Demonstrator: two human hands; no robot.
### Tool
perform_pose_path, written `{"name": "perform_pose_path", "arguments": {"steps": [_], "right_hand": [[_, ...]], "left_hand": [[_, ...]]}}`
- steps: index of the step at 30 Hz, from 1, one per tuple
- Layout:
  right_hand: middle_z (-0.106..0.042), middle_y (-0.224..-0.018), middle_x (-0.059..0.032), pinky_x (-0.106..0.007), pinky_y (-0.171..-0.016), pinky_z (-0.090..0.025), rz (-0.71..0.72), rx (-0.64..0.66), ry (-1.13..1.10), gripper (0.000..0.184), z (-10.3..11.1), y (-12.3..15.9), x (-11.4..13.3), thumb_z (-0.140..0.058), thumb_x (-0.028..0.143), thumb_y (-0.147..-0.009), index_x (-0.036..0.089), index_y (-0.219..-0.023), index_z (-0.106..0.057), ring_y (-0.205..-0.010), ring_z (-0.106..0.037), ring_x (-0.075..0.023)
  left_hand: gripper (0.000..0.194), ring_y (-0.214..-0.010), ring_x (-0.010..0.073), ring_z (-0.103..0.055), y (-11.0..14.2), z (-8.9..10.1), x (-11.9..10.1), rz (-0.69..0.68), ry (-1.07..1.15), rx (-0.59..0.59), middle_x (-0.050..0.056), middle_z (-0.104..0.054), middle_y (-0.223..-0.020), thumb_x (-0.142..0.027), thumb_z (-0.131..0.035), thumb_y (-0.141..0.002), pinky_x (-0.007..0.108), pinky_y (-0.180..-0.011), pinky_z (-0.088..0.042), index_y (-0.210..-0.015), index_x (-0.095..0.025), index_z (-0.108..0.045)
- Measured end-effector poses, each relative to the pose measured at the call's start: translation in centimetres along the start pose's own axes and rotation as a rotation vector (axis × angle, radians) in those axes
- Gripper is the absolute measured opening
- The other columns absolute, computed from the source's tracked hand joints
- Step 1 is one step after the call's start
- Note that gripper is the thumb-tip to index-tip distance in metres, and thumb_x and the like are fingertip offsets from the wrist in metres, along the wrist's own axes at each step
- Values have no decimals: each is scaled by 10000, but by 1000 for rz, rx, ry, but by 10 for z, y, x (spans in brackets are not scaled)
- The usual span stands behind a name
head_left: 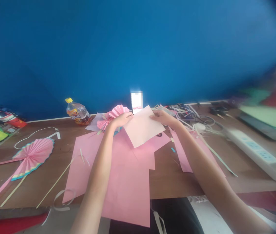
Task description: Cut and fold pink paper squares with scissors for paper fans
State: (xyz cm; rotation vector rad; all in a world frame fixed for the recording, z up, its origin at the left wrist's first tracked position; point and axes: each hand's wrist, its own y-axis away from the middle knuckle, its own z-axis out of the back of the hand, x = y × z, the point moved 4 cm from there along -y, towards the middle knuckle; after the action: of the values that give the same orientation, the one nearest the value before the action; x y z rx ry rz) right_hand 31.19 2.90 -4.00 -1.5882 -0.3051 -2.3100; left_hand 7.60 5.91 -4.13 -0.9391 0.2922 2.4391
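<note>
A pale pink sheet of paper (pixel 144 126) is held up over the table by both hands. My left hand (pixel 122 120) grips its upper left edge, while my right hand (pixel 163 117) pinches the upper right edge. Below it, larger pink sheets (pixel 130 185) overlap on the table, one hanging past the front edge. Close behind my left hand are pink pleated paper fans (pixel 107 121). The black ring of a tool (pixel 160 134), mostly hidden, shows under the held sheet.
A finished-looking pleated fan (pixel 34 156) lies left on the brown table (pixel 167 185). A yellow-capped bottle (pixel 77 112) and a lit phone (pixel 137 102) stand at the blue wall. Tangled paper strips (pixel 189 113) and a white power strip (pixel 255 152) are on the right.
</note>
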Motion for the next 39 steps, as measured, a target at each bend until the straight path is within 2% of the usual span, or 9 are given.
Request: {"name": "perform_pose_path", "arguments": {"steps": [4,11,17,24,32,39], "right_hand": [[-701,-976,-80,-304,-659,-521,-14,-12,-3,235,0,-1,-2,-593,355,-835,165,-956,-659,-796,-655,-213],[-701,-927,-74,-279,-613,-509,-7,-19,18,233,3,-3,-7,-576,319,-835,179,-999,-665,-772,-657,-205],[-707,-957,-79,-282,-608,-511,-24,-59,60,246,9,-6,-17,-592,293,-812,199,-1025,-673,-769,-663,-212],[-695,-822,-79,-269,-558,-478,-76,-206,100,162,21,-6,-21,-618,262,-766,159,-876,-679,-673,-635,-192],[-687,-787,-78,-254,-542,-466,-156,-408,-45,186,34,2,-16,-607,192,-756,116,-916,-664,-625,-621,-178],[-655,-734,-54,-247,-519,-459,-120,-550,-153,136,48,3,-25,-640,236,-717,148,-821,-636,-602,-585,-164]], "left_hand": [[342,-697,135,-436,2,2,-2,-13,-2,-21,-2,-483,-780,-497,-404,-887,249,-643,-345,-842,-179,-520],[356,-735,138,-485,6,4,-6,-67,83,-6,6,-537,-818,-524,-486,-847,236,-643,-347,-826,-171,-531],[354,-777,158,-541,9,10,4,-31,94,-29,19,-592,-848,-523,-497,-843,250,-686,-376,-838,-174,-553],[354,-782,172,-546,9,7,26,79,9,-16,35,-623,-867,-507,-507,-833,264,-699,-397,-861,-167,-599],[376,-932,238,-591,5,1,39,176,25,60,62,-685,-955,-493,-551,-802,311,-814,-426,-947,-167,-670],[432,-957,211,-603,8,-2,44,192,137,157,67,-683,-1052,-519,-524,-818,304,-845,-427,-1052,-182,-660]]}}
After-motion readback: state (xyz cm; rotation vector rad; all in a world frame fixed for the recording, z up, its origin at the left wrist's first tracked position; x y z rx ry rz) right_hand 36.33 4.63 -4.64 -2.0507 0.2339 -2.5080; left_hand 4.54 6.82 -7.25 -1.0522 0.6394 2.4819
